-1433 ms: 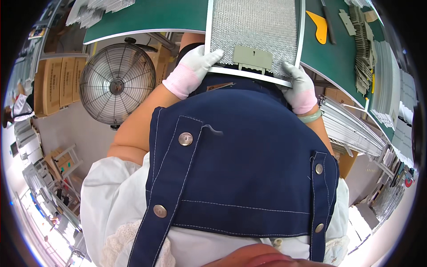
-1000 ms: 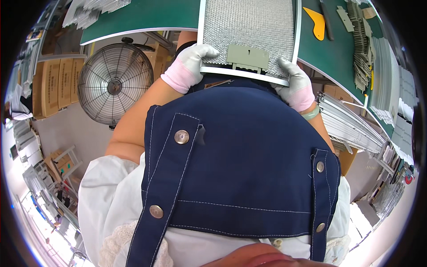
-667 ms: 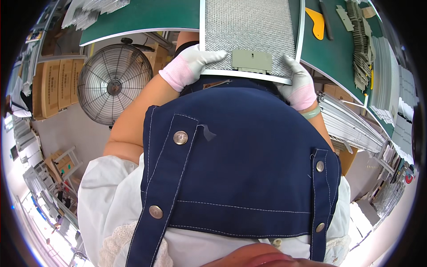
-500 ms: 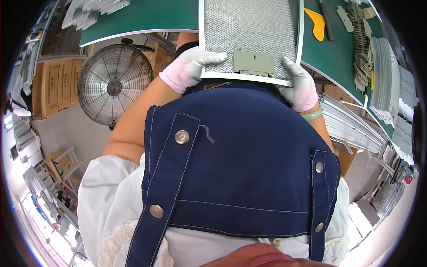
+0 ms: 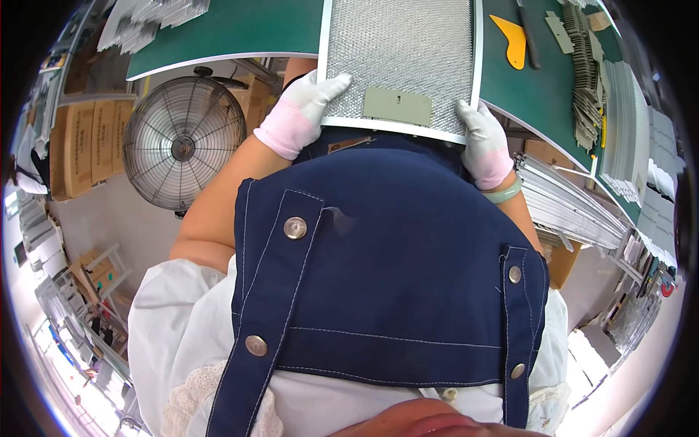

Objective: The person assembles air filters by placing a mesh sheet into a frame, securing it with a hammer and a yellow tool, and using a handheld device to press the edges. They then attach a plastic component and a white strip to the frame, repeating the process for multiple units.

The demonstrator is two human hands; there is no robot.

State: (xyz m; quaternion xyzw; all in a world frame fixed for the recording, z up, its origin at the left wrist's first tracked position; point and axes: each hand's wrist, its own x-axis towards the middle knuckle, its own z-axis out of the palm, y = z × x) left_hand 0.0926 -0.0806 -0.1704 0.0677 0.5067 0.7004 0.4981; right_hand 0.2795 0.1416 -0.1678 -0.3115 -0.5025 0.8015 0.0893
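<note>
A metal mesh filter panel (image 5: 408, 51) in a pale frame lies partly over the green table, its near edge close to my apron. A grey-green plastic plate (image 5: 397, 108) rests on the mesh near that edge. My left hand (image 5: 309, 102), in a white and pink glove, grips the left side of the frame, thumb on top. On the opposite side my right hand (image 5: 483, 138), gloved alike, holds the frame near its right corner, thumb up at the edge. The fingers of both hands are mostly hidden beneath or beside the frame.
Right of the panel, the green table (image 5: 502, 91) bears a yellow scraper (image 5: 512, 44), a black-handled tool (image 5: 527, 33) and a row of grey-green plates (image 5: 587, 80). Metal strips (image 5: 156, 18) lie at the far left. A floor fan (image 5: 183, 149) stands left, beside cardboard boxes (image 5: 80, 146).
The filter panel and both hands have shifted slightly left in the picture. My right thumb has moved from the mesh toward the frame's edge. The plate still rests on the mesh.
</note>
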